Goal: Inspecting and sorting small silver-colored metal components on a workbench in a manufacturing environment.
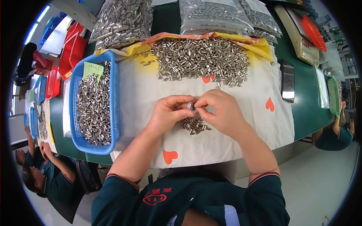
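Over the cloth, my left hand (167, 113) is closed, with thumb and fingers round a small, round silver metal piece (191, 106). My right hand (222, 109) meets it from the other side, thumb and forefinger pinched at the piece's edge; what sits between those fingertips is too small to make out. Just below both hands lies a small heap of short metal cylinders (195, 127), partly covered by the fingers. Farther off, a large heap of similar shiny cylinders (201, 60) spreads across the white cloth (139, 88) with red hearts.
At the left stands a blue plastic basket (116, 101) full of metal cylinders, with a green paper slip (92, 71). Bulging plastic bags of metal parts (215, 17) line the back. A dark phone (287, 81) and a scale (301, 41) are at right. Other people sit on both sides.
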